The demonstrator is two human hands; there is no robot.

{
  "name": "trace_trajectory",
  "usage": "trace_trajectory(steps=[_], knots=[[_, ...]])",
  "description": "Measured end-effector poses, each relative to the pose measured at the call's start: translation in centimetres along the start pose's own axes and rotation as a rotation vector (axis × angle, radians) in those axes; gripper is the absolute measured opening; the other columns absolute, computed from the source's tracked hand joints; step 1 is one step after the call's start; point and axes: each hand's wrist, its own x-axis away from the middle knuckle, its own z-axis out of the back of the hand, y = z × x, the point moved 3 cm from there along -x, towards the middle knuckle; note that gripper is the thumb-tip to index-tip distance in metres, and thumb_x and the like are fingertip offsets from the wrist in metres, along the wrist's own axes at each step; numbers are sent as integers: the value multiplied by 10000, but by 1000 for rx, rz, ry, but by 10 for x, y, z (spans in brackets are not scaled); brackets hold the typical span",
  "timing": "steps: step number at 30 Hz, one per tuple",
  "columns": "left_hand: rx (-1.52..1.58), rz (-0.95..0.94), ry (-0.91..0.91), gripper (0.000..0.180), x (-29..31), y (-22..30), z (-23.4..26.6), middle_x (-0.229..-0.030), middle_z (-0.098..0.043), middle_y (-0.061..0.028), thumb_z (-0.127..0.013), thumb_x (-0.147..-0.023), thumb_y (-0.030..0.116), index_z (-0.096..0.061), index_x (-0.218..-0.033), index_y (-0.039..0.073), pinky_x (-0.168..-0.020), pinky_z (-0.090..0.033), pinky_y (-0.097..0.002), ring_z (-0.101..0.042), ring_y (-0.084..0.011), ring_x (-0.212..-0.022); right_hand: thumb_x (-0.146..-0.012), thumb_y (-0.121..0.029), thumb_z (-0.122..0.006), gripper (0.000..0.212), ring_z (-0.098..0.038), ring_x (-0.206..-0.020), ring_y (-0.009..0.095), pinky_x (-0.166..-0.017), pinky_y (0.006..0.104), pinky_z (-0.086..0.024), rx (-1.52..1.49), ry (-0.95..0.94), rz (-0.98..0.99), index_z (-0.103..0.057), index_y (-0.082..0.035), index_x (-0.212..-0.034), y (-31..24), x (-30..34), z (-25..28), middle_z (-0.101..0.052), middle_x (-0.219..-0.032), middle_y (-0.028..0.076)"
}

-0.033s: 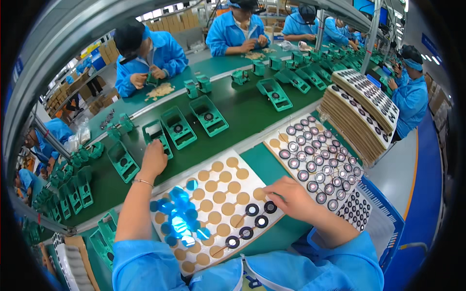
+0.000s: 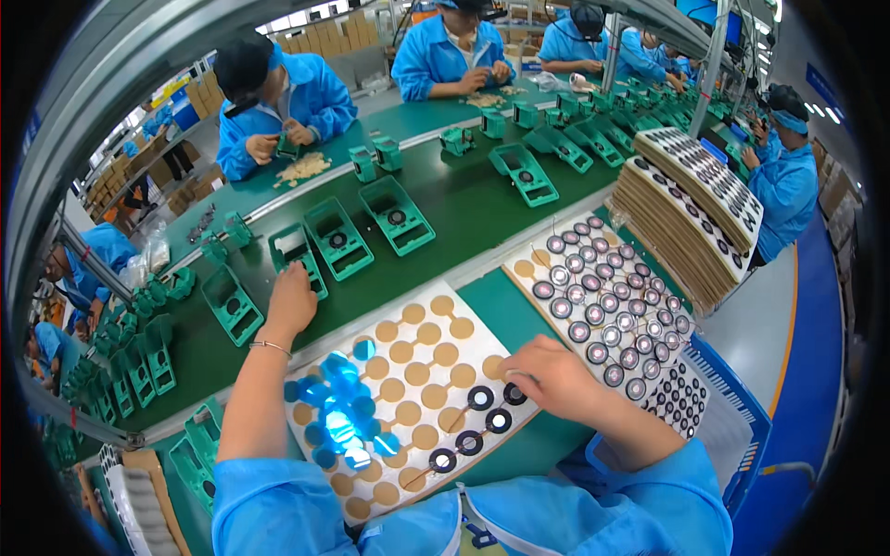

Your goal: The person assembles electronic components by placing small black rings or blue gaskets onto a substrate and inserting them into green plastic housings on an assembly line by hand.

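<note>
My left hand (image 2: 293,301) is at the near end of a green plastic housing (image 2: 313,274) on the belt, fingers curled over its rim. A pale piece shows inside that housing. My right hand (image 2: 553,377) is closed in a pinch at the right edge of a white board (image 2: 422,320) with tan round cutouts. What its fingertips hold, if anything, is hidden. Beside them lie several black rings with white centres (image 2: 480,398). Loose shiny blue film discs (image 2: 341,405) are heaped on the board's left part.
More green housings (image 2: 338,239) line the dark green belt (image 2: 445,222). On the right are a board of round speaker-like parts (image 2: 607,301), a tall stack of boards (image 2: 667,236) and a blue basket (image 2: 749,440). Co-workers in blue sit across the belt.
My right hand's fingertips are slightly lower, closer to the black rings. My left hand remains at the same housing. The whole view has shifted slightly.
</note>
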Motion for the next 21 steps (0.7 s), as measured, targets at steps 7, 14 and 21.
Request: trace_trajectory(steps=[7, 14, 21], knots=[[9, 104, -254, 307, -8, 10, 4, -1284, -427, -282, -524, -792, 66, -464, -1065, -61, -1036, -317, -469, -398, -389, -1228, -658, -80, -586, 163, -525, -867, 248, -743, 335, -458, 443, -204, 223, -597, -58, -819, -3, 16, -24, -582, -848, 54], [78, -51, 206, 253, 29, 51, 53, -1270, -427, -247, -550, -784, 58, -488, -1028, 30, -995, -346, -480, -382, -417, -1211, -687, -104, -563, 113, -574, -802, 250, -704, 336, -501, 623, -296, 323, -622, -24, -742, -23, 21, -36, -609, -787, 103], [275, -338, 140, 223, 147, 155, 115, -1239, -461, -204, -622, -745, 35, -547, -956, 40, -955, -387, -435, -452, -385, -1115, -688, -114, -568, 120, -586, -798, 253, -657, 340, -512, 669, -350, 285, -618, -30, -758, -25, 25, -45, -615, -766, 105]])
